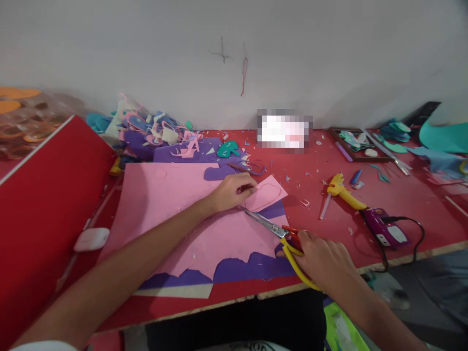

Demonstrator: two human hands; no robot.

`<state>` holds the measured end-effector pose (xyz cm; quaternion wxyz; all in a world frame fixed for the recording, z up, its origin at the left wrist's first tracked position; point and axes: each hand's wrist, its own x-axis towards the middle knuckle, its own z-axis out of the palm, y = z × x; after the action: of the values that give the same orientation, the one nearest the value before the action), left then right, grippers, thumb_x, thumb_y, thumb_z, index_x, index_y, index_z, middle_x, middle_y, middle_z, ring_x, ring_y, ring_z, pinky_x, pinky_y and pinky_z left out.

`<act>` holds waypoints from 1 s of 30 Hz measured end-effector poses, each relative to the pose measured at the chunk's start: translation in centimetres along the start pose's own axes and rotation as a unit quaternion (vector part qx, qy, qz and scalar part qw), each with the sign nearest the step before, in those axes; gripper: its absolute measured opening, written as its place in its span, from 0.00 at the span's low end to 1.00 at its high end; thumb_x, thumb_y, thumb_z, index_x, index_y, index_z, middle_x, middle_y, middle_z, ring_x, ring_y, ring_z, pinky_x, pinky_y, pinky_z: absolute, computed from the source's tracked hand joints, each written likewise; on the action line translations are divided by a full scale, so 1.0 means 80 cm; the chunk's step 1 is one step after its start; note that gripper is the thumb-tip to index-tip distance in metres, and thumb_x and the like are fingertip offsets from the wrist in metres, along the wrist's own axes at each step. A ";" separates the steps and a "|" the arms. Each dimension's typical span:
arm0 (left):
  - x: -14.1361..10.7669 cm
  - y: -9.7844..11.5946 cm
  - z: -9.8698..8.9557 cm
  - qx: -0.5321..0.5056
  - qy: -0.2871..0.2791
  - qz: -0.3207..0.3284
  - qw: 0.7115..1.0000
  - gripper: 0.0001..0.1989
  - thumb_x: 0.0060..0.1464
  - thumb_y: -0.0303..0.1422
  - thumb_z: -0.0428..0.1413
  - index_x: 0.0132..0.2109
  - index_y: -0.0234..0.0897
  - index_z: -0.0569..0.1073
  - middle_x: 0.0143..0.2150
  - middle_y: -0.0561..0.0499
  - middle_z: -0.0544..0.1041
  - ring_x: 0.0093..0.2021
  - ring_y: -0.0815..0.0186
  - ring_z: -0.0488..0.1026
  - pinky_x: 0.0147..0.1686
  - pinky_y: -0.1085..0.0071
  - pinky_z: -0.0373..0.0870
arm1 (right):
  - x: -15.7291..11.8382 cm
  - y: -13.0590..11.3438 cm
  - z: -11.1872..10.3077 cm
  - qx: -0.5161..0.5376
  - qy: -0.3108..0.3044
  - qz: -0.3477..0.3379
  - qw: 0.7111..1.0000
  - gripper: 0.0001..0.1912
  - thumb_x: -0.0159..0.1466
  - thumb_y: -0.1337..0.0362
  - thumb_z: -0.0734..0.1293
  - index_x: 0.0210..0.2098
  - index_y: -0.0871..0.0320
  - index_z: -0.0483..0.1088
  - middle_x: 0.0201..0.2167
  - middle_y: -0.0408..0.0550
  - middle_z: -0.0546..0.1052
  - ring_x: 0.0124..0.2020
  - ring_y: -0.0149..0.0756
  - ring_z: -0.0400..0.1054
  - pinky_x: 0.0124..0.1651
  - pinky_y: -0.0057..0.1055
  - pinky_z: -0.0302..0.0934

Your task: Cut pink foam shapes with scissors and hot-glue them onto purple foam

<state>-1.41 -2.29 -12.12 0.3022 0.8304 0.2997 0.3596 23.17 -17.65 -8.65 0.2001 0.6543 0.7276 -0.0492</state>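
Observation:
My left hand (234, 191) pinches the left end of a small pink piece (270, 192) that has a curved outline drawn on it. My right hand (321, 258) grips scissors (266, 224) with red and yellow handles. Their blades point up and left, with the tips close to the lower left edge of the small piece, near my left fingers. Beneath both lies a large pink sheet (161, 195) with a jagged lower edge, on top of purple sheets (234, 270).
Scraps (157, 129) are heaped at the back left beside a red board (54, 204). A white case (91, 239) lies at left. At right are a yellow glue gun (343, 190), a purple power socket (385, 229) with cables and a dark tray (358, 146).

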 end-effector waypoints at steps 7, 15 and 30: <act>0.000 0.000 -0.003 -0.028 0.018 -0.044 0.998 0.07 0.62 0.32 0.55 0.35 0.35 0.74 0.32 0.53 0.72 0.32 0.69 0.66 0.34 0.72 0.62 | 0.000 0.000 0.000 -0.003 0.002 -0.003 1.000 0.27 0.69 0.40 0.63 0.44 0.58 0.75 0.36 0.61 0.84 0.38 0.58 0.82 0.35 0.37 0.68; 0.002 -0.012 -0.001 -0.064 0.058 -0.097 0.992 0.06 0.60 0.33 0.55 0.37 0.35 0.74 0.32 0.53 0.73 0.32 0.69 0.67 0.34 0.72 0.63 | 0.000 0.004 -0.005 0.008 -0.018 0.022 1.000 0.24 0.71 0.43 0.62 0.46 0.59 0.74 0.35 0.61 0.83 0.38 0.59 0.81 0.35 0.40 0.67; -0.001 -0.011 -0.004 -0.121 0.027 -0.079 0.989 0.12 0.64 0.41 0.56 0.38 0.35 0.72 0.32 0.54 0.70 0.32 0.70 0.66 0.34 0.73 0.63 | 0.000 0.021 -0.007 0.082 -0.010 0.003 0.997 0.21 0.67 0.45 0.67 0.42 0.57 0.67 0.44 0.57 0.79 0.47 0.58 0.78 0.38 0.39 0.63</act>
<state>-1.95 -1.64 -12.62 0.4196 0.7514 0.3264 0.3910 24.70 -17.22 -7.85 0.1531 0.6700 0.7173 -0.1149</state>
